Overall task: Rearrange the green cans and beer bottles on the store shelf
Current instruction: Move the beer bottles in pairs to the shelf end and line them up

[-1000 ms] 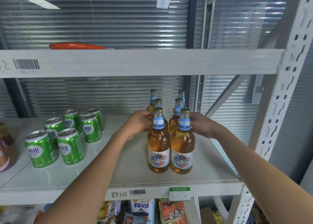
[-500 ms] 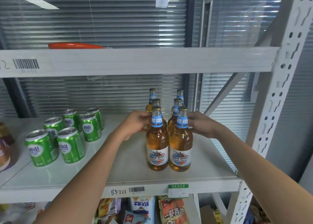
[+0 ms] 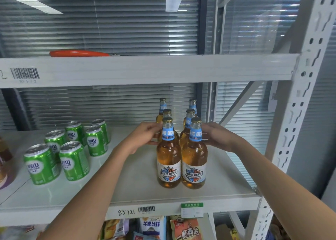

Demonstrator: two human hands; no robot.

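Observation:
Six amber beer bottles with blue neck labels stand in two columns on the white shelf (image 3: 138, 187). The front pair are the left bottle (image 3: 169, 159) and the right bottle (image 3: 194, 159). My left hand (image 3: 145, 138) wraps the left side of the second-row left bottle (image 3: 167, 113). My right hand (image 3: 216, 136) wraps the right side of the second-row right bottle (image 3: 190, 113). The front pair hide those bottles' bodies. Several green cans (image 3: 73, 161) stand grouped at the shelf's left, apart from both hands.
An orange-handled tool (image 3: 80, 53) lies on the upper shelf. The perforated upright post (image 3: 294, 116) bounds the shelf on the right. Brown containers (image 3: 4, 152) sit at the far left edge. Snack packs (image 3: 185, 229) fill the level below, under a price tag (image 3: 191, 209).
Both hands stay on the second-row bottles. The bottles and cans hold their places; only the head camera has drifted slightly.

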